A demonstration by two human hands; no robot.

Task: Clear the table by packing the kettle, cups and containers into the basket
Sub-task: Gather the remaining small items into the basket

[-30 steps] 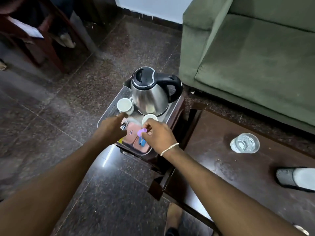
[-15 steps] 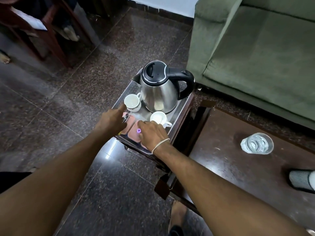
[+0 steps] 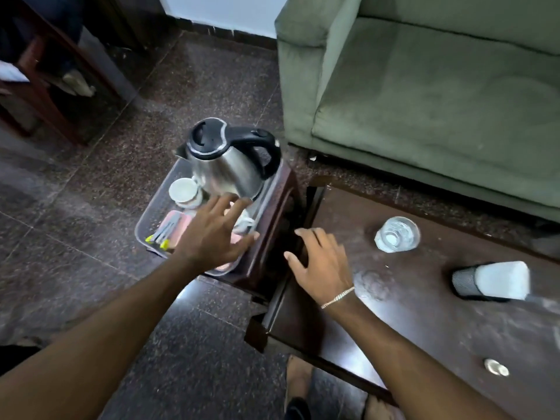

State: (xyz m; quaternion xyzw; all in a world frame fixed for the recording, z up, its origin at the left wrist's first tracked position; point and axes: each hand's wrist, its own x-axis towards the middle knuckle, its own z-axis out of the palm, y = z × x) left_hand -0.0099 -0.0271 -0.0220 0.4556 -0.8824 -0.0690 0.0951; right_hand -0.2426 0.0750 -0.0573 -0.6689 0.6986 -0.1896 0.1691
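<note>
A steel kettle (image 3: pixel 224 162) with a black lid and handle stands at the far end of a clear basket (image 3: pixel 148 219) on a small dark stool. A white cup (image 3: pixel 183 190) sits left of the kettle, a second white cup (image 3: pixel 244 222) shows partly under my left hand. Pink containers (image 3: pixel 178 221) lie in the basket's near part with yellow-tipped cutlery (image 3: pixel 162 234) on them. My left hand (image 3: pixel 216 234) hovers open over the basket, fingers spread. My right hand (image 3: pixel 321 262) is open at the dark table's left edge (image 3: pixel 291 298), holding nothing.
On the dark wooden table stand a clear glass (image 3: pixel 397 234), a black and white device (image 3: pixel 491 280) and a small round silver thing (image 3: pixel 495 366). A green sofa (image 3: pixel 424 101) is behind. Dark wooden furniture (image 3: pixel 54 86) stands far left. My bare feet show below.
My right hand has left the basket and moved right to the table edge, without the small purple thing it held. My left hand has shifted over the basket's middle and opened.
</note>
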